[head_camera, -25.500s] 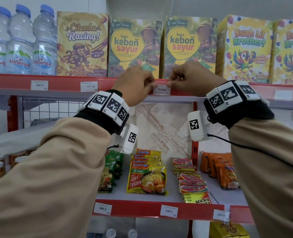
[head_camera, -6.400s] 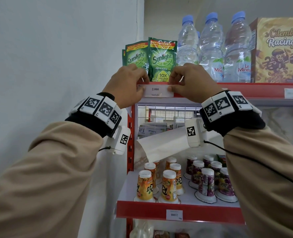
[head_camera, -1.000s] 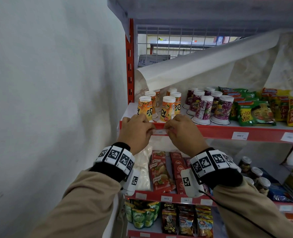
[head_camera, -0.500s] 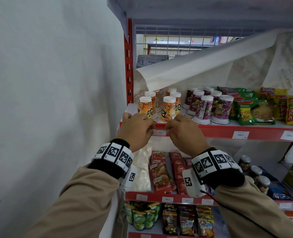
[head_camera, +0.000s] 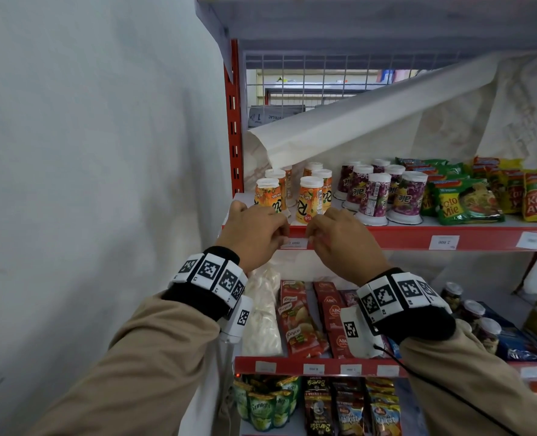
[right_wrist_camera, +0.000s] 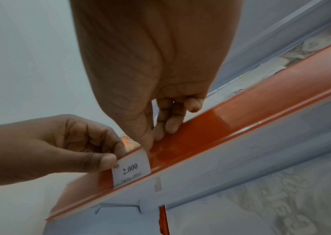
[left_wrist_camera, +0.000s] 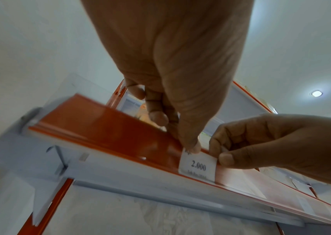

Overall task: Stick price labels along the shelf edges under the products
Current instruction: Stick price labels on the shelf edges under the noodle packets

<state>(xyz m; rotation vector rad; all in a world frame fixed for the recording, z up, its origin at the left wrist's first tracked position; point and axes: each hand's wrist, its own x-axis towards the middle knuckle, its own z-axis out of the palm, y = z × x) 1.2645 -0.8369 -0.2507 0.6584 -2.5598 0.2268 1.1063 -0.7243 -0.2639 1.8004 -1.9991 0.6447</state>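
The label [head_camera: 295,243] lay flat against the red shelf edge [head_camera: 418,236], at that edge's left end, directly below the orange cups [head_camera: 308,199] and between the two hands. The left hand [head_camera: 254,234] was at the label's left end: its thumb tip pressed the upper left corner onto the edge, while the other fingers curled over the top of the edge behind it, so the hand pinched label and edge together. The right hand [head_camera: 336,240] did the same at the label's right end, thumb on the front by the upper right corner and curled fingers behind the edge. From the left wrist view the label [left_wrist_camera: 198,167] showed "2.000" between the left thumb tip and the right hand [left_wrist_camera: 271,143]; in the right wrist view the same print on the label [right_wrist_camera: 131,168] sat between the left hand [right_wrist_camera: 50,146] and the right thumb. The label's long axis ran along the shelf edge, left to right, its printed face turned outward toward the person and the print upright against the edge. Its lower border reached the bottom lip of the edge. Further right along the edge were two other labels [head_camera: 443,242], beyond the purple cups [head_camera: 377,196] and the noodle packs [head_camera: 468,202].
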